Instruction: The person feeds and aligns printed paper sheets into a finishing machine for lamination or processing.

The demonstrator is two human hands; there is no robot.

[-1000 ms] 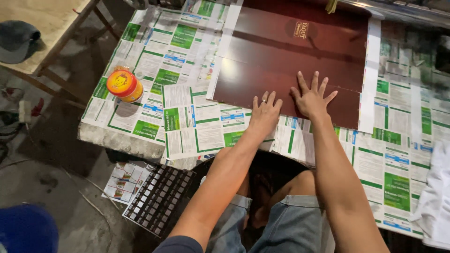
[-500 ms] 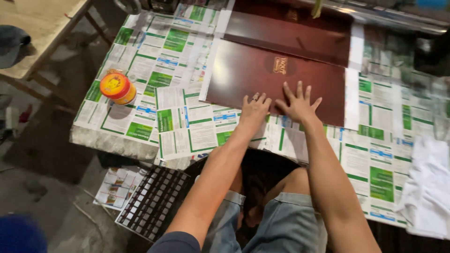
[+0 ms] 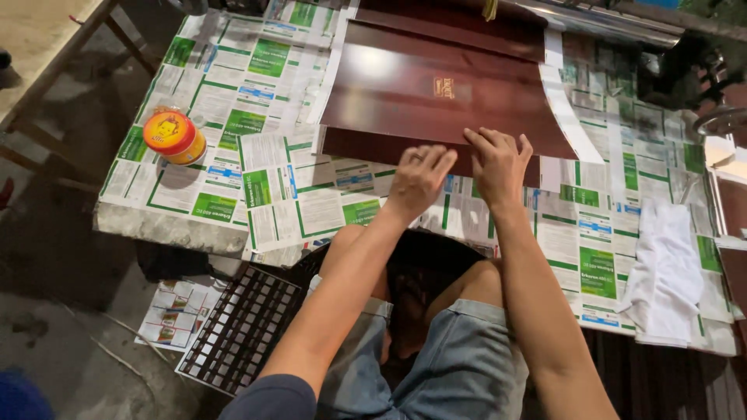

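Both hands (image 3: 459, 171) press the sideways-lying maroon cover (image 3: 436, 101).

Bare forearms, a ring on the left hand (image 3: 419, 180), a dark short sleeve, rolled-hem denim shorts — nothing more worn.

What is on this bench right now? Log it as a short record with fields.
surface: table covered with green-and-white printed sheets
left hand: fingers on near edge of dark red cover
right hand: pressing the same edge
left side: orange-lidded yellow jar
right side: white cloth
floor: slotted black tray
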